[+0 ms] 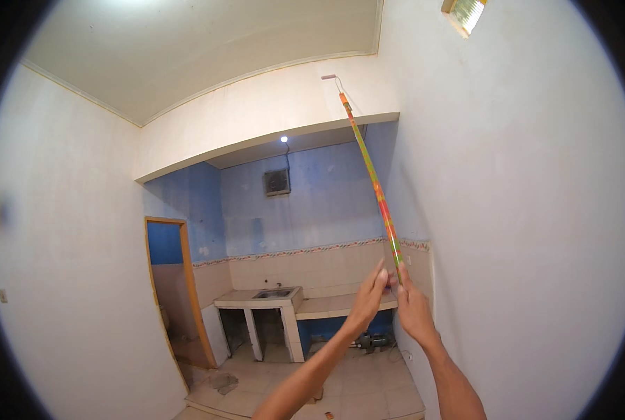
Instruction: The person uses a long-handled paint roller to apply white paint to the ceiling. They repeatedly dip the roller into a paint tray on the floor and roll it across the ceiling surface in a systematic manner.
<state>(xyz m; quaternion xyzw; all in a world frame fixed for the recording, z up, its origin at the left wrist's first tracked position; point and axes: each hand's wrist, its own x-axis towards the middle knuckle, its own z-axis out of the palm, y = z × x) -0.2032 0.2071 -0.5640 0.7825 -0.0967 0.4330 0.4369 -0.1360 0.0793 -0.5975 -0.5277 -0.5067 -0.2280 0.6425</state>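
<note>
A long extension pole (367,164), patterned in red, orange and green, slants up from my hands toward the top of the wall. At its far end a small paint roller (328,77) on a thin wire frame is at the white beam (256,105); I cannot tell whether it touches. My right hand (416,311) is closed around the pole's lower part, thumb along it. Just left of the pole, my left hand (370,297) has its fingers stretched upward beside the grip and does not appear wrapped round it. The pole's bottom end is hidden by my hands.
Beyond the beam lies a kitchen recess with a tiled counter (326,306), a sink (274,294) and a lit bulb (284,139). A pump (374,341) sits under the counter. An orange-framed doorway (192,294) is at left; a white wall (522,210) rises close at right.
</note>
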